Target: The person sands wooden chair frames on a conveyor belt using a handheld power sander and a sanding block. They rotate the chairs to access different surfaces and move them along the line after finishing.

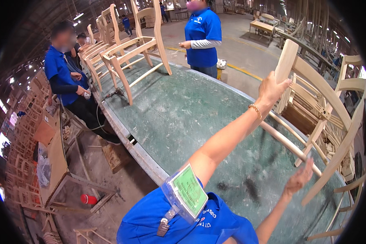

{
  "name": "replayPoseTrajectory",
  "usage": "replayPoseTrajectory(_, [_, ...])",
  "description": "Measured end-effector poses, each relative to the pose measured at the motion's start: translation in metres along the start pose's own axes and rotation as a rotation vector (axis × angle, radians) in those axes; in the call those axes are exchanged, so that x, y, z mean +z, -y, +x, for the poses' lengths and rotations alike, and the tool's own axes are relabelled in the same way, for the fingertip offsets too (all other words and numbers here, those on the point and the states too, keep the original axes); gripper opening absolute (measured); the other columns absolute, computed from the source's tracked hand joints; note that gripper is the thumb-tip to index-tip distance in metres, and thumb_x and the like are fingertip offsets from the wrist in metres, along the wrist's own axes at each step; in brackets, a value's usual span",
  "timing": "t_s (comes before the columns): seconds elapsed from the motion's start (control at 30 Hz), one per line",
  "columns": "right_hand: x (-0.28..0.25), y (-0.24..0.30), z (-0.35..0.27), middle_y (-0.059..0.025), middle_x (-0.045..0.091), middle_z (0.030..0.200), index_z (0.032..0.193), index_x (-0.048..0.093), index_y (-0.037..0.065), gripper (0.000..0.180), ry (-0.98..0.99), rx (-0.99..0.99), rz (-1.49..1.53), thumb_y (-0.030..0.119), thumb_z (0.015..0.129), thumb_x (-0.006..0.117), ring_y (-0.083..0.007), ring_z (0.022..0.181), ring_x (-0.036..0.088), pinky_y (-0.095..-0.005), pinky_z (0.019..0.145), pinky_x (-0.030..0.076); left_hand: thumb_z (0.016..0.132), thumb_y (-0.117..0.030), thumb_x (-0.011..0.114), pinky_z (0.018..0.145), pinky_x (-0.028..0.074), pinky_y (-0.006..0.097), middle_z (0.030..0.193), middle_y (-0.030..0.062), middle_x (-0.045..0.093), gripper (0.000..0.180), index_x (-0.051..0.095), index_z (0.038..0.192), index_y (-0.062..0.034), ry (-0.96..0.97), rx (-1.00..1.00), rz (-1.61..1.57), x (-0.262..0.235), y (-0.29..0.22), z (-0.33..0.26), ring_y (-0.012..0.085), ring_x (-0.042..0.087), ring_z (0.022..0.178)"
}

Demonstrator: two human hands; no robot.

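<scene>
A bare wooden chair frame point(324, 86) is tilted at the right end of the green-topped table. My left hand point(271, 89) is closed around the lower part of its thick, square-ended post point(287, 57). A bracelet sits on that wrist. Below it, a round rung point(286, 142) runs down to a long curved piece point(341, 156). My right hand point(299, 177) is beside the lower end of the rung, with its fingers stretched out and apart; whether the fingertips touch the wood I cannot tell.
Several wooden chairs point(122, 75) stand in a row along the green table point(179, 118). A person in blue point(65, 77) works at its left edge; another person point(203, 38) stands across it. More chair frames point(354, 83) are stacked at right. A brown board point(53, 171) stands at left.
</scene>
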State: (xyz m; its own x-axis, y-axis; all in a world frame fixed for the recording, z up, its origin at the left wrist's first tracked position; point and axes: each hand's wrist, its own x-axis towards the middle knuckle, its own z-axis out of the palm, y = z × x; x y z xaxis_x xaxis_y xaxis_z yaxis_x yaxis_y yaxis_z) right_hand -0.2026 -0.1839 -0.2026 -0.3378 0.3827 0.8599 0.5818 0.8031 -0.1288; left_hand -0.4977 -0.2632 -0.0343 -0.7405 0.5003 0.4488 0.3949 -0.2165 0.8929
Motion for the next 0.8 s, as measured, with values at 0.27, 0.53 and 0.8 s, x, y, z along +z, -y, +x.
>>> replayPoseTrajectory(0.27, [0.023,0.054,0.009,-0.0115,0.052,0.134,0.131,0.048,0.001,0.035,-0.178,0.118,0.200,0.008,0.098,0.041,-0.0264,0.125,0.048,-0.0444,0.107,0.034,0.080,-0.040,0.069,0.047,0.047,0.029,0.062,0.0059,0.060,0.043,0.055,0.092,-0.0011,-0.034,0.049,0.049,0.000,0.001,-0.004,0.0136,0.058,0.048])
replayPoseTrajectory(0.53, [-0.025,-0.023,-0.001,-0.0123,0.054,0.131,0.130,0.049,0.000,0.034,-0.131,0.129,-0.044,0.009,0.098,0.042,-0.0284,0.123,0.049,-0.0407,0.107,0.035,0.079,-0.043,0.068,0.047,0.047,0.030,0.063,0.0062,0.061,0.046,0.054,0.092,-0.0005,-0.046,0.082,0.038,0.000,-0.005,-0.010,0.0144,0.058,0.047])
replayPoseTrajectory(0.8, [0.019,0.087,0.007,-0.0140,0.052,0.134,0.128,0.052,0.000,0.037,-0.026,-0.110,0.253,-0.001,0.093,0.044,-0.0300,0.127,0.046,-0.0442,0.111,0.028,0.077,-0.044,0.068,0.072,0.049,0.039,0.091,0.0163,0.065,0.057,0.054,0.110,0.0001,0.017,-0.001,0.075,-0.011,0.004,-0.014,0.0286,0.062,0.080])
